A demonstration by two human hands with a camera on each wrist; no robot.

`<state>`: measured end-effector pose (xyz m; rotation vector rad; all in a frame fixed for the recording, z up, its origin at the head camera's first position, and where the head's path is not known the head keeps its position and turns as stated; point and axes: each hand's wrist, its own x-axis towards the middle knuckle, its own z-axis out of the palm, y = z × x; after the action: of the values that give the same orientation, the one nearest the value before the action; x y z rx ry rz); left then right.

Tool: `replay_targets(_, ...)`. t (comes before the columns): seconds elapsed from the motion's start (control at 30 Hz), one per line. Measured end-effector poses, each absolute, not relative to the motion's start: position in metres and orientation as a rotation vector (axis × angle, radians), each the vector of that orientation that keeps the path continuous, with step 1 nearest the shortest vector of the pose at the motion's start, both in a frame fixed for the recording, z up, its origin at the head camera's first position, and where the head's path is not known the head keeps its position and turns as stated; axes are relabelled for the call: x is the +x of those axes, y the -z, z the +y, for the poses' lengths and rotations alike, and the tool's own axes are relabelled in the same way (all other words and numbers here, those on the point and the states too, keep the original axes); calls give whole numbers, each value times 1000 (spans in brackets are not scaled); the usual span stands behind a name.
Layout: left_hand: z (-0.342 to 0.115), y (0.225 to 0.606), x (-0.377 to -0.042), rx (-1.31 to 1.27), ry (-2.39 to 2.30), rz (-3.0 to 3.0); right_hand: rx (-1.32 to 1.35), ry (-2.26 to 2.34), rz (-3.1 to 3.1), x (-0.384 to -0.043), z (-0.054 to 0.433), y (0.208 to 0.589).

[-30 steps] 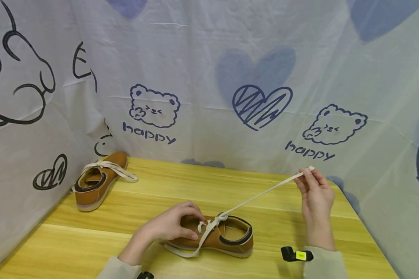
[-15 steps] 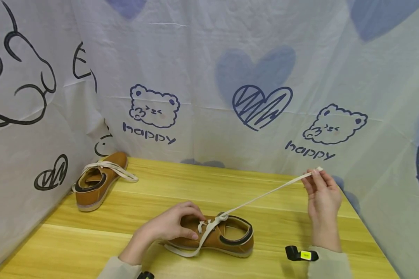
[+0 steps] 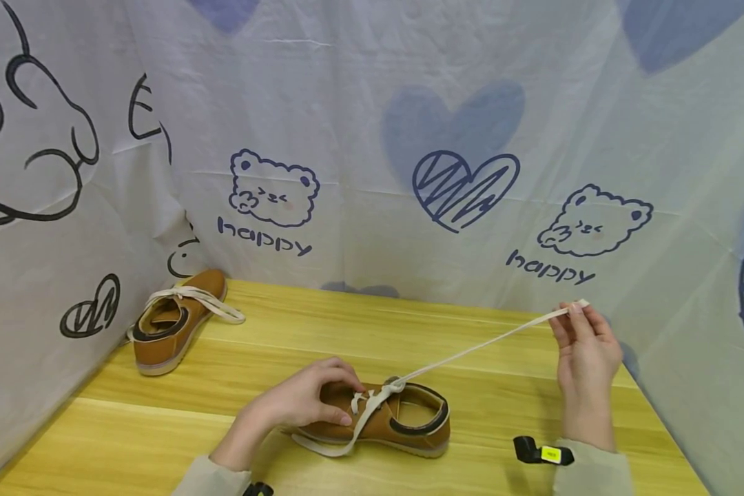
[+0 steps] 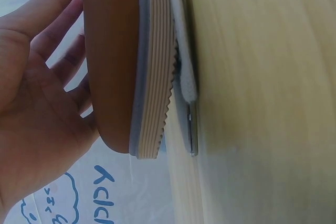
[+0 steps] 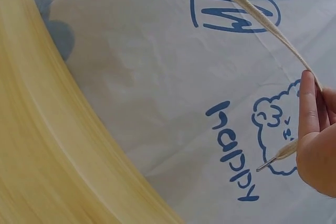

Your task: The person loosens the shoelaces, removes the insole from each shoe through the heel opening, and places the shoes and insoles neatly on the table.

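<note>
The nearer shoe (image 3: 395,435) lies toe-end in the left hand (image 3: 310,397)

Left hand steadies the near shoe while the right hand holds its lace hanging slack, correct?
Not slack: the head view shows the lace pulled straight between the near shoe and right hand. The left hand does steady the shoe.

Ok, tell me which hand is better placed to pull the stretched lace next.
Likely the right hand: it pinches the stretched lace near its tip, while the left hand holds the nearer shoe by its toe end.
</note>
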<state>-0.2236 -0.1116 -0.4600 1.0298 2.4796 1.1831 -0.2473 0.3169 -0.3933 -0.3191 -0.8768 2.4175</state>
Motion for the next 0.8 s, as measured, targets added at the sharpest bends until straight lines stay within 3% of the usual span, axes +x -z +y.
replay_targets(0.4,-112,460,-224,1037,-1188,2474,-287,-2462,-622,-241,341,395)
replay_targets(0.8,-112,458,-222,1028,-1183,2470,-294,-2253,-1430,-253,299,402)
